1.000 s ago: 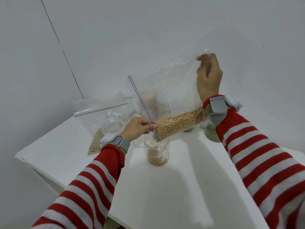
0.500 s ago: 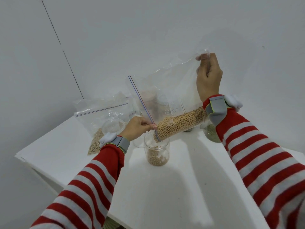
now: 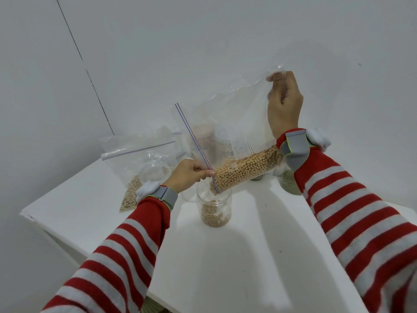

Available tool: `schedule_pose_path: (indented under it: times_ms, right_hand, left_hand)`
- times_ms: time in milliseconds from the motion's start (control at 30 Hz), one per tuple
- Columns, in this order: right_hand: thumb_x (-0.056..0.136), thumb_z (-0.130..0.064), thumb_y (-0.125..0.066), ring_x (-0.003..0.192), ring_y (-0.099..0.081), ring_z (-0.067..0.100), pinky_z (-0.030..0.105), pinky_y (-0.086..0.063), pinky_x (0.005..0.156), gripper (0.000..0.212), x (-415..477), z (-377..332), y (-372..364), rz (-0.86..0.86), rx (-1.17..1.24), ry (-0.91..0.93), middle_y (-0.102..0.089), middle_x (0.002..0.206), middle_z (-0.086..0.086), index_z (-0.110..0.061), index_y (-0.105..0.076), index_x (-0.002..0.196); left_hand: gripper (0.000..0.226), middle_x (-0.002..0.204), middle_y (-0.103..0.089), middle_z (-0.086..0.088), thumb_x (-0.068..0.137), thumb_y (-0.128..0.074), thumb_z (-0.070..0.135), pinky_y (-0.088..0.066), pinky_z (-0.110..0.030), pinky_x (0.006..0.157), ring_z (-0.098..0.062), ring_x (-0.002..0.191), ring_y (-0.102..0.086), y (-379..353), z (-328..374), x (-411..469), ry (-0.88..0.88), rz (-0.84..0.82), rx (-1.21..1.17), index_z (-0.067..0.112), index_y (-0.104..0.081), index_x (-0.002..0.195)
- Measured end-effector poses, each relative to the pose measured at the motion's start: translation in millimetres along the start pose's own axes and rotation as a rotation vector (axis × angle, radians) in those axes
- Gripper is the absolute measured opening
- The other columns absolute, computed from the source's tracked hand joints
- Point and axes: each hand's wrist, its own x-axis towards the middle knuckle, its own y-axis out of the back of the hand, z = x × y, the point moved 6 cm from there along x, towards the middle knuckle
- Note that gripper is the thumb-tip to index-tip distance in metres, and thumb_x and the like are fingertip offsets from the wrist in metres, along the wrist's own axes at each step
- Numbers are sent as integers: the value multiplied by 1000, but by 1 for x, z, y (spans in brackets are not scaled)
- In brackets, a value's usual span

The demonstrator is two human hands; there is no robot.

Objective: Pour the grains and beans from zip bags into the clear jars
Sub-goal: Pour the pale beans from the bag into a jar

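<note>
Leftmost, one zip bag [image 3: 135,159] of pale grains lies on the white table [image 3: 90,199]. The left hand [image 3: 187,175] pinches the mouth corner of a second bag [image 3: 237,123], tilted and holding yellow beans [image 3: 248,168], its mouth inside one clear jar [image 3: 214,213] part-filled with such beans. The right hand [image 3: 284,105] pinches its raised bottom corner. One green-filled jar [image 3: 288,184] stands behind the right sleeve.

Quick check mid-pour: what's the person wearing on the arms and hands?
The left hand and right hand are bare, no gloves. Red-and-grey striped sleeves cover both arms. Each wrist carries a grey band edged yellow-green, with a white padded lump beside it.
</note>
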Motion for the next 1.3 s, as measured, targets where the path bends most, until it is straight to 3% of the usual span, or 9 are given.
schedule_pose_path:
  times_ms: [233, 367, 467, 600, 700, 967, 1067, 1167, 1300]
  right_hand:
    - [104, -33, -39, 56, -47, 38, 43, -41, 50, 22, -1, 1, -1, -6, -3, -8, -53, 66, 19, -21, -54, 92]
    - [104, -32, -39, 56, -47, 37, 42, -40, 51, 23, -1, 2, -2, -12, 0, -13, -49, 63, 13, -20, -54, 92]
    - [104, -31, -39, 57, -48, 37, 42, -41, 51, 22, -1, 1, -1, -10, -6, -8, -50, 64, 7, -20, -54, 92]
    - [104, -34, -39, 54, -47, 32, 42, -41, 52, 24, 0, 1, 0, -1, -6, -12, -50, 63, 15, -21, -55, 92]
    - [103, -37, -39, 54, -46, 33, 41, -41, 51, 24, 0, 1, 0, -4, -6, -16, -52, 65, 23, -23, -54, 91]
    - [104, -34, -39, 54, -45, 34, 42, -39, 51, 21, -2, -2, 1, 1, -6, -12, -52, 66, 24, -29, -53, 88]
    - [103, -36, -39, 53, -44, 29, 42, -41, 51, 20, -2, -4, 1, 7, -5, -10, -54, 69, 23, -35, -51, 87]
    - [103, -38, -39, 56, -46, 36, 44, -41, 51, 20, -1, -4, 0, 8, -3, -14, -54, 69, 24, -36, -51, 86]
    - [103, -37, -39, 52, -42, 24, 42, -39, 50, 21, -2, -2, 1, 6, 6, -24, -49, 63, 16, -31, -52, 87]
  left_hand:
    - [5, 72, -69, 2, 80, -78, 25, -51, -23, 69, -6, 70, -60, 1, 0, -2, -2, -2, -9, 21, -77, 84]
    - [2, 65, -68, 11, 80, -79, 25, -51, -21, 67, -4, 68, -60, 1, 0, -2, 6, -1, -12, 25, -77, 80]
    - [4, 72, -70, 4, 80, -79, 24, -51, -21, 68, -3, 67, -60, 1, 0, -2, 10, 2, -17, 22, -77, 83]
    - [5, 79, -71, -3, 80, -79, 25, -52, -23, 69, -4, 69, -60, 1, 0, -1, 12, 4, -16, 21, -77, 83]
    - [11, 72, -69, 1, 80, -79, 24, -51, -23, 69, -5, 68, -60, 0, -1, -1, 16, 8, -13, 16, -78, 87]
    - [8, 74, -67, -6, 81, -78, 23, -50, -25, 70, -8, 69, -58, 0, -1, -2, 10, 3, 2, 18, -77, 87]
    - [7, 71, -68, -3, 81, -78, 22, -50, -23, 68, -6, 67, -59, 0, -1, -2, 11, 6, -5, 18, -77, 86]
    - [10, 70, -68, 0, 81, -79, 24, -51, -23, 68, -5, 67, -60, 0, -2, -1, 17, 11, -1, 17, -78, 88]
    - [10, 72, -69, -1, 81, -78, 24, -51, -22, 69, -5, 68, -59, 0, -3, -1, 16, 3, -2, 17, -78, 88]
